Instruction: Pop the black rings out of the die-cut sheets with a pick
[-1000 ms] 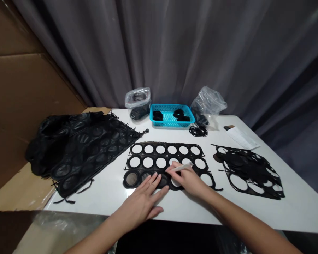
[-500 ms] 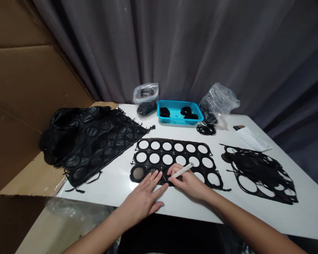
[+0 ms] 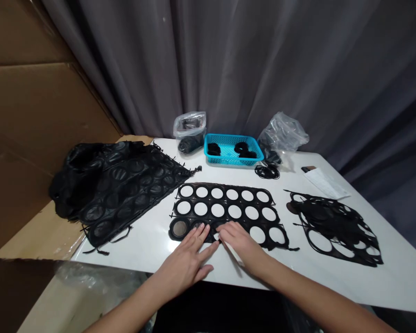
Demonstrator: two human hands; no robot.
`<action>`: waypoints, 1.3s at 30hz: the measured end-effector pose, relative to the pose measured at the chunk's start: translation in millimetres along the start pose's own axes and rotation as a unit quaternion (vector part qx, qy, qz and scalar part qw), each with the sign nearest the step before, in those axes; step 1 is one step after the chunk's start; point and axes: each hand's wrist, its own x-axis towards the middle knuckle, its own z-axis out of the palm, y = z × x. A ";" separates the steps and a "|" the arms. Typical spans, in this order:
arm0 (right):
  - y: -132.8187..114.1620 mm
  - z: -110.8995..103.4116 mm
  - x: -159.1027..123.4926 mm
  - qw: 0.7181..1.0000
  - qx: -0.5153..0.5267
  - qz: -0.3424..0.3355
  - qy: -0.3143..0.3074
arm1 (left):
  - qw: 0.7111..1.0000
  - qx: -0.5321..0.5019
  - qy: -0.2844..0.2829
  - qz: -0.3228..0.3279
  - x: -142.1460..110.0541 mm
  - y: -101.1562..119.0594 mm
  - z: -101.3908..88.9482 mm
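Head view. White table (image 3: 149, 254), its front edge toward the wearer.

Item: black sheet (image 3: 209, 200), flat near the middle of the front edge, three rows of six ringed circles. Back and middle rows: white tabletop visible through every ring. Front row: leftmost circle (image 3: 180, 228) filled with dark mesh, two rightmost open, those between partly hidden by the hands.

Left hand (image 3: 189, 249): palm down, fingers extended and slightly spread, fingertips on the front row; nothing in its grasp.

Right hand (image 3: 241, 245): just beside the left, fingers curled closed about a slim pale tool (image 3: 234, 256), which slants toward the table's front edge; fingertips at the front row, exact contact hidden.

Left edge: heap of black ringed sheeting (image 3: 125, 189), partly over cardboard (image 3: 27, 240).

Back edge, left to right: clear container (image 3: 190, 129) with dark contents; blue basket (image 3: 211, 160) with black bundles (image 3: 241, 148) inside; crumpled clear bag (image 3: 287, 132). Just in front of the bag: coil of black loops (image 3: 267, 172).

Near the back right corner: white paper (image 3: 327, 183), beside a small dark object (image 3: 308, 169).

Toward the right edge: second perforated sheet with loose black pieces (image 3: 333, 219) piled on it.

Behind: grey curtain (image 3: 229, 60).
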 end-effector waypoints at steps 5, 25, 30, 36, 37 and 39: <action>32.4 -32.7 22.7 0.973 0.061 0.155 0.160 | 1.000 -0.006 0.012 -0.001 -0.5 3.1 -1.8; -21.3 9.3 57.0 0.964 0.219 0.120 -0.095 | 0.998 0.017 0.021 -0.060 -49.8 -17.5 -2.6; -21.3 11.2 57.5 0.968 0.200 0.116 -0.094 | 0.998 0.001 0.036 -0.057 -50.5 -17.9 -2.6; -25.0 17.0 49.4 0.983 0.152 0.068 -0.081 | 0.998 0.007 0.037 -0.060 -49.2 -16.5 -4.4; -27.3 20.1 47.1 0.987 0.132 0.048 -0.077 | 0.997 0.008 0.037 -0.060 -49.1 -16.3 -4.6; -30.7 26.7 43.3 0.994 0.084 0.006 -0.070 | 0.998 0.010 0.036 -0.060 -49.1 -16.2 -4.8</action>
